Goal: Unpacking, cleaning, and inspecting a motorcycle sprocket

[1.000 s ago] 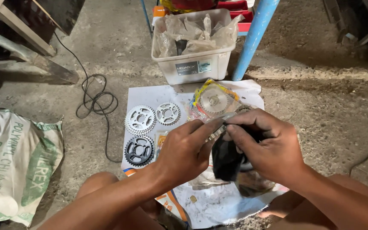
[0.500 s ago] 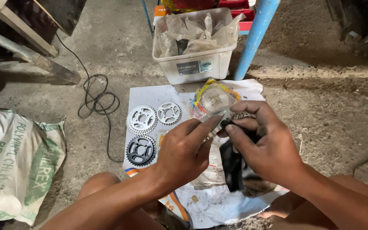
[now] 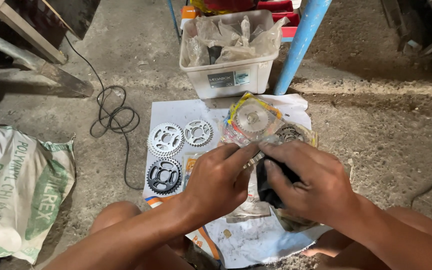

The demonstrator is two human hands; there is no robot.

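Concrete floor (image 3: 386,135) with a white paper sheet (image 3: 176,111) spread on it. On the sheet: 2 silver sprockets (image 3: 165,139) (image 3: 198,132) side by side and 1 black sprocket (image 3: 164,175) just below them. Behind the sheet, a white plastic box (image 3: 228,75) filled with clear bags, beside a blue pole (image 3: 301,45). Left: coiled black cable (image 3: 113,117) and a printed white-and-green sack (image 3: 18,195).
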